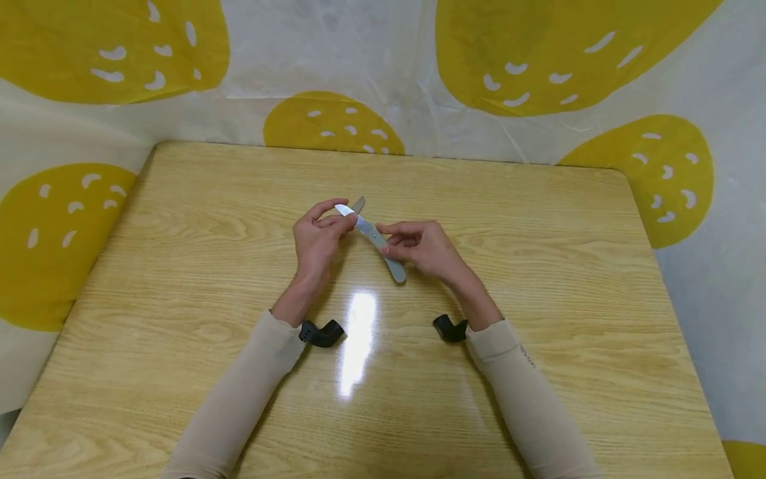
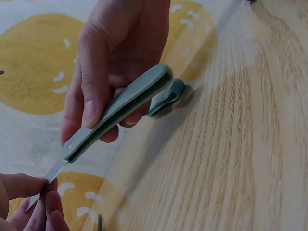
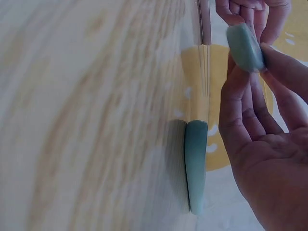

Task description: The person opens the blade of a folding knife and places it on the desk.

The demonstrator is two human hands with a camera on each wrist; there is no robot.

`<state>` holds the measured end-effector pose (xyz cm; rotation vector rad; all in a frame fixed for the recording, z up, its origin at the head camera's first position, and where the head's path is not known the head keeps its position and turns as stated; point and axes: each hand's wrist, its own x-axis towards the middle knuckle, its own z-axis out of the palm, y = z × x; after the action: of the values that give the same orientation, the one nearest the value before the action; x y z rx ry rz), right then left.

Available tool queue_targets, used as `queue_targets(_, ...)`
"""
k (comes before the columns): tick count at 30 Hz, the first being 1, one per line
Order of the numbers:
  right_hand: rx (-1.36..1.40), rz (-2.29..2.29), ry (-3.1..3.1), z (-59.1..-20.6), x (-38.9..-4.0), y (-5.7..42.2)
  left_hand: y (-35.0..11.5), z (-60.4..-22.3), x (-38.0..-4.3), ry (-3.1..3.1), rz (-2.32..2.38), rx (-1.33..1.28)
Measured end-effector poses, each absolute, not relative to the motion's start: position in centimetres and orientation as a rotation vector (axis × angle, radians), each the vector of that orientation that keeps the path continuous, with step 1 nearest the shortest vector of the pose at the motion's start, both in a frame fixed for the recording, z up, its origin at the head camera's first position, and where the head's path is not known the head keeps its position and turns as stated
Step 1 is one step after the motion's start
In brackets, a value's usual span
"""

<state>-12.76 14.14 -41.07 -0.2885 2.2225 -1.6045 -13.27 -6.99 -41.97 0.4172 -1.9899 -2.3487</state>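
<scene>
A folding knife (image 1: 378, 238) with a slotted grey-green handle and a shiny blade is held between both hands, in front of the body. My right hand (image 1: 423, 247) grips the handle with thumb and fingers; its rounded end sticks out below. My left hand (image 1: 317, 243) pinches the blade (image 2: 54, 171) between thumb and fingertips. The blade stands out from the handle. Beside the left thumb shows a short grey blade-like piece (image 1: 360, 204); I cannot tell what it belongs to. In the right wrist view, another green handle-like shape (image 3: 196, 166) shows low at the table, partly unclear.
A glossy wood-grain table (image 1: 538, 299) spreads under both arms, with a bright glare streak. Behind it hangs a white sheet (image 1: 335, 40) with large yellow shapes. A black wrist mount (image 1: 323, 334) sits at the left cuff, and another (image 1: 449, 328) at the right.
</scene>
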Motion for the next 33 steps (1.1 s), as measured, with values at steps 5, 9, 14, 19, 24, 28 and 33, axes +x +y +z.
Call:
queue_targets(5,-0.254,-1.522,2.234,-40.9,-12.5,14.0,-7.2,-41.8,-13.2,-2.113,-2.305,0.353)
queue_targets(9,-0.269,-1.515,2.216,-40.8,-12.4,14.2,-7.5,-41.7,-13.2,-2.191,-2.277,0.321)
queue_targets(14,-0.370,-1.564,2.160,-40.9,-12.5,14.1,-7.7,-41.7,-13.4,-2.242,-2.282,0.279)
queue_targets(19,-0.410,-1.569,2.127,-40.9,-12.6,13.7,-7.8,-41.6,-13.4,-2.259,-2.286,0.204)
queue_targets(24,-0.399,-1.553,2.160,-40.7,-12.7,13.2,-7.5,-41.4,-13.1,-2.321,-2.248,0.122)
queue_targets(28,-0.361,-1.596,2.145,-40.8,-12.8,12.8,-7.2,-41.5,-12.9,-2.345,-2.223,0.111)
queue_targets(33,-0.244,-1.744,2.111,-40.8,-13.2,12.5,-6.9,-41.6,-12.6,-2.356,-2.214,0.080)
